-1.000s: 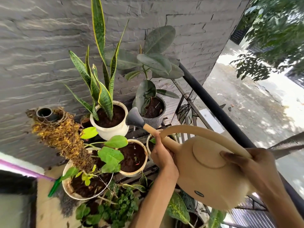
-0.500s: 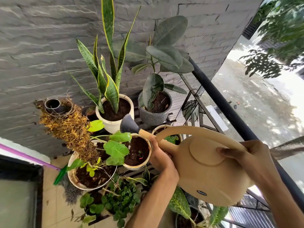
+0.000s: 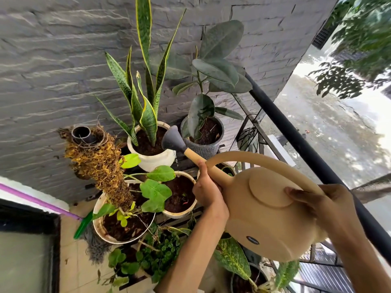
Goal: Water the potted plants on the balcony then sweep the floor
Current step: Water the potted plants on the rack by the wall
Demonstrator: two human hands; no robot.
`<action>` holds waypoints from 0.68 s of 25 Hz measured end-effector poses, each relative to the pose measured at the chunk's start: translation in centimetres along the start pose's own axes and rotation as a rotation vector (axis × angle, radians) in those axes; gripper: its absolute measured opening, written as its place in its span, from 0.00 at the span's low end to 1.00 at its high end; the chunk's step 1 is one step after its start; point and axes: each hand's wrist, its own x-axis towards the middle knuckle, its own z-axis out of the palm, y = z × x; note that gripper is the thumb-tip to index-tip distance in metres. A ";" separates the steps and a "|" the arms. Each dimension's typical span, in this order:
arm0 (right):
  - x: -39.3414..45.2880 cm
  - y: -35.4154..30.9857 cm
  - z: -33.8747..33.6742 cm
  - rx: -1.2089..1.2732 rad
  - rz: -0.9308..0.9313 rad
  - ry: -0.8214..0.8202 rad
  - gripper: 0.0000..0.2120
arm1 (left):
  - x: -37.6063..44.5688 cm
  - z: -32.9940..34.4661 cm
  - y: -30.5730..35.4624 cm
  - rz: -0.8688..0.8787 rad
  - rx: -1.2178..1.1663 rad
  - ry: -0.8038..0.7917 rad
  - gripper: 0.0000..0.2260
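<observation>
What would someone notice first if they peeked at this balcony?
Probably the big tan watering can at the lower right, held by both hands: the left hand grips its spout, the right hand its handle. Next, the tall striped snake plant in a white pot by the grey wall, just behind the can's grey sprinkler head.

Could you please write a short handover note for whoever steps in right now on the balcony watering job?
Left hand grips the spout of the watering can, just behind the grey rose. Right hand holds the handle at the back.
The can is tilted, with the rose between the white pot holding the striped plant and the grey ribbed pot. A few drops fall below the rose.
The soil in the pots looks dark, but I cannot tell which are already watered.
Left to do: finish watering the pots, including the low ones at the front, then sweep the floor. A green-handled broom leans near the big pot.
</observation>
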 end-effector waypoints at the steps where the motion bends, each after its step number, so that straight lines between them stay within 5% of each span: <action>1: -0.4 -0.2 -0.1 0.027 0.027 0.008 0.26 | -0.1 0.2 0.3 0.017 0.011 -0.006 0.23; 5: -3.3 -1.0 -0.6 0.178 0.054 0.051 0.39 | -2.0 0.2 3.3 0.085 0.029 -0.142 0.23; 10: -8.6 -1.4 -1.4 0.240 -0.020 0.034 0.27 | -6.4 -4.9 4.8 0.138 -0.020 -0.343 0.22; 13: -11.9 -1.0 -2.0 0.259 -0.020 0.031 0.18 | -9.9 -9.0 5.3 0.199 -0.083 -0.479 0.09; 17: -15.7 -0.6 -1.9 0.328 0.002 -0.054 0.18 | -12.7 -13.7 5.3 0.227 -0.076 -0.456 0.07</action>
